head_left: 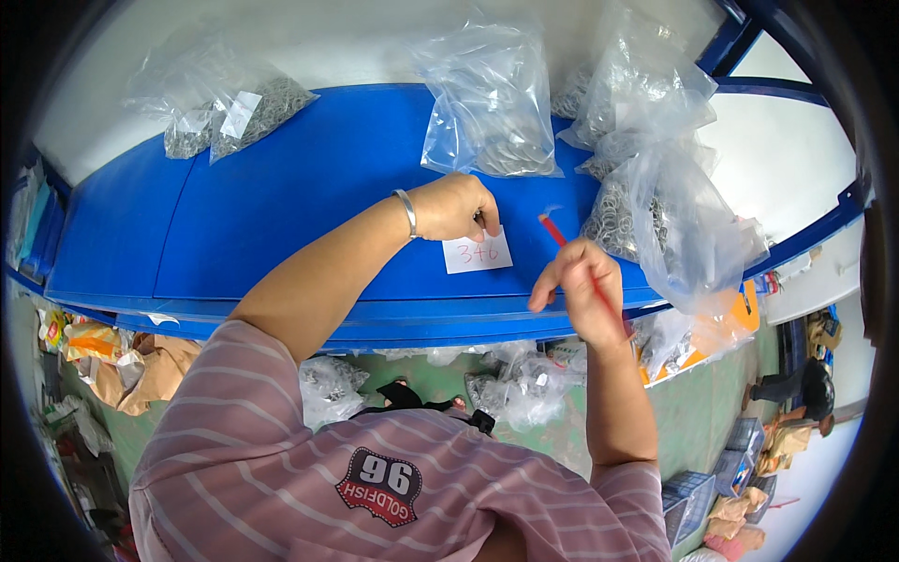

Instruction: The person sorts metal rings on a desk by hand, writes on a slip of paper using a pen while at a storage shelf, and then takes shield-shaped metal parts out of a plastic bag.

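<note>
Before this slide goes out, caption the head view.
Left hand at a paper slip on a blue table, right hand holding a red pen, plastic bags behind.

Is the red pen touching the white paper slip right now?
Apart. The head view shows bare blue tabletop between the red pen, held in the right hand, and the white paper slip.

A pink, pale-striped shirt [253,450] bears a black and red badge [379,487], and a silver bangle [406,214] circles the left wrist [426,212].
</note>
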Demonstrator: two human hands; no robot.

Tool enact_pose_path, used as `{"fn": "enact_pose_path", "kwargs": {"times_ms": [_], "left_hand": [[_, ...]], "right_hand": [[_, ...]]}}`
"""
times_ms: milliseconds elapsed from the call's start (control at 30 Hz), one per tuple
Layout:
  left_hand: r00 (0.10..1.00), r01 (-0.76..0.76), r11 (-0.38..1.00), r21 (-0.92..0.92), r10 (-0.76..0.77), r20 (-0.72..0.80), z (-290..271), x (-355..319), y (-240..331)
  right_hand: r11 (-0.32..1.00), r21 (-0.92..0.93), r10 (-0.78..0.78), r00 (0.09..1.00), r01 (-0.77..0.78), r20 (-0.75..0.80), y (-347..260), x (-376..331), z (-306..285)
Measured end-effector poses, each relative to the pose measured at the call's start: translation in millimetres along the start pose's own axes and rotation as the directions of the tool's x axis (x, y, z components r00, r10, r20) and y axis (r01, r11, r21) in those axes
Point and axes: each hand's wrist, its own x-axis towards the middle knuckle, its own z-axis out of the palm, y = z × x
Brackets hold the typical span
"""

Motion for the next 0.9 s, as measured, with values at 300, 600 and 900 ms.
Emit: {"fn": "enact_pose_path", "kwargs": {"times_ms": [300,600,900], "left_hand": [[0.999,0.026,1.0,-0.012,-0.026,0.019,-3,0,4],[0.999,-0.041,0.998,0.04,0.039,0.029,-1,0,-1],[0.998,0.022,0.996,0.083,-0.027,0.055,-1,2,3]], "right_hand": [[0.998,0.037,0.066,0.907,-0.056,-0.416,34,31,5],[0.985,-0.174,-0.069,0.915,-0.002,-0.397,47,37,16],[0.961,-0.269,-0.026,0.947,-0.064,-0.319,43,38,17]]}}
